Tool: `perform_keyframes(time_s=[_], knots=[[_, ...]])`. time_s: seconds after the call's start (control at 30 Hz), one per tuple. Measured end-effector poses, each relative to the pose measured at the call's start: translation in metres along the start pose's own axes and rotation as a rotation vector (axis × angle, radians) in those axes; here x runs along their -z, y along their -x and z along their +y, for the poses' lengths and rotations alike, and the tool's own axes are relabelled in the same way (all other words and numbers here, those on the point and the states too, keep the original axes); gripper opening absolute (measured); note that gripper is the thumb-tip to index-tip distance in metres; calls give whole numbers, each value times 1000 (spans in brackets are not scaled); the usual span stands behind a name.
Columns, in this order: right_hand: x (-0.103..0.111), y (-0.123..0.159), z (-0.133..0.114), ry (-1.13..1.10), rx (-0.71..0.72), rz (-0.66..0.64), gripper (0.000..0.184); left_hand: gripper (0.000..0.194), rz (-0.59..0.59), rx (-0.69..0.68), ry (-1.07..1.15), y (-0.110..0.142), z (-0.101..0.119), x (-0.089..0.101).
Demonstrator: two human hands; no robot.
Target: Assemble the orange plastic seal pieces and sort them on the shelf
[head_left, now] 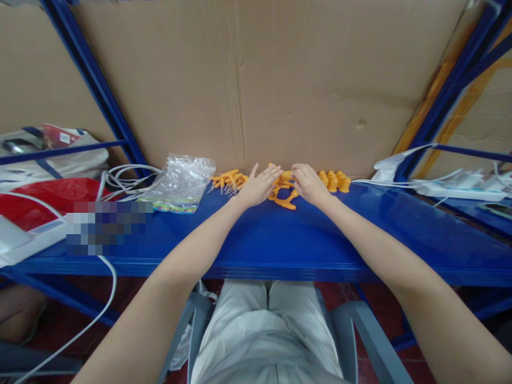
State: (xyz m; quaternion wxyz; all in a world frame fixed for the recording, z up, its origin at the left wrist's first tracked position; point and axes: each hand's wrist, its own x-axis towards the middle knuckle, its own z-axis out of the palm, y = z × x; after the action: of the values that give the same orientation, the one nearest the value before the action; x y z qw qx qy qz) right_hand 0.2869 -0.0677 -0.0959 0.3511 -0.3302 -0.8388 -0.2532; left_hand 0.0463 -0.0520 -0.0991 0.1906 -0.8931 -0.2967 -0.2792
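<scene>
Over a heap of orange plastic parts at the back of the blue table, my left hand [261, 186] lies with its fingers stretched out flat. To its right, my right hand [310, 184] is closed, fingers bent down beside an orange piece [286, 175]; whatever its fingertips grip is hidden. Between and in front of the hands lies an orange curved handle [285, 204]. Left of my left hand sits a pile of orange corkscrews [230, 178], their metal spirals pointing down toward the table. Several orange bell-shaped sleeves [334, 181] stand upright in rows beyond my right hand.
A clear plastic bag [182, 181] lies left of the corkscrews. White cables [124, 178], a red bag [60, 197] and a blurred patch fill the left side. Cardboard [280, 80] walls the back. At right are a power strip [460, 188] and blue frame posts [452, 85].
</scene>
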Motion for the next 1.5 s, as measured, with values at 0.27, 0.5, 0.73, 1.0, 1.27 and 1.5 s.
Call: perform_keyframes(time_s=[0.27, 0.5, 0.73, 1.0, 1.27, 1.5], knots=[[-2, 0, -7, 53, 34, -75, 23, 31, 48, -12, -81, -3, 1, 1], [6, 0, -19, 120, -28, -258, 34, 24, 5, -85, -128, -5, 8, 2], [7, -6, -31, 159, -54, -363, 28, 29, -95, -48, -74, -7, 12, 5], [4, -5, -28, 198, -50, -276, 27, 23, -84, 20, 76, -12, 19, 7], [7, -7, -33, 215, -75, -352, 29, 17, -122, 298, 545, -14, 19, 9], [8, -6, -31, 200, -8, -338, 28, 15, -183, 437, 880, -15, 13, 7]])
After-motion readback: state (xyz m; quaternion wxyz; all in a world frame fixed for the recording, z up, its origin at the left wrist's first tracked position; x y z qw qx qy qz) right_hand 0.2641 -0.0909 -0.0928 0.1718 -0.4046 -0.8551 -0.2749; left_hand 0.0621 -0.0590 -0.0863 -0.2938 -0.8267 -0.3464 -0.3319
